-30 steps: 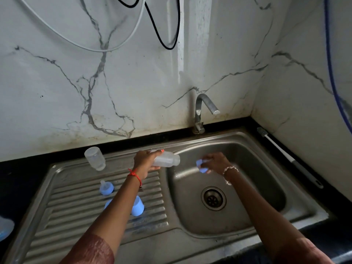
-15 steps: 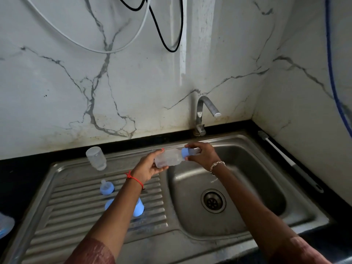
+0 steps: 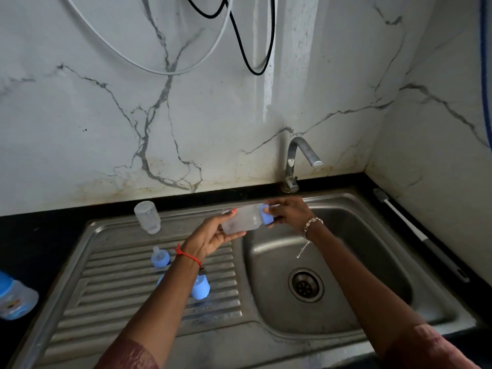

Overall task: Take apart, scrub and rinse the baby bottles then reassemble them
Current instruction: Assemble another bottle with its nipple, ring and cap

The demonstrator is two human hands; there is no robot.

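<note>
1. Ribbed steel drainboard (image 3: 106,278): a second clear bottle (image 3: 147,217) at the back edge, a blue teat collar (image 3: 160,258), and a blue cap (image 3: 201,288) partly hidden by the left forearm
2. Steel sink basin (image 3: 372,249): a round drain strainer (image 3: 306,284) at the bottom
3. Clear plastic baby bottle (image 3: 241,222): held sideways above the basin's left rim; the left hand (image 3: 213,238) has its fingers curled round the base, and the right hand (image 3: 288,211) pinches the blue screw collar (image 3: 266,214) at the neck

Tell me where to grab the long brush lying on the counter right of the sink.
Take the brush by its bare handle mid-length, coming from above on the sink side. It lies flat along the counter close to the wall, so the wall side looks blocked; bristle head points far.
</note>
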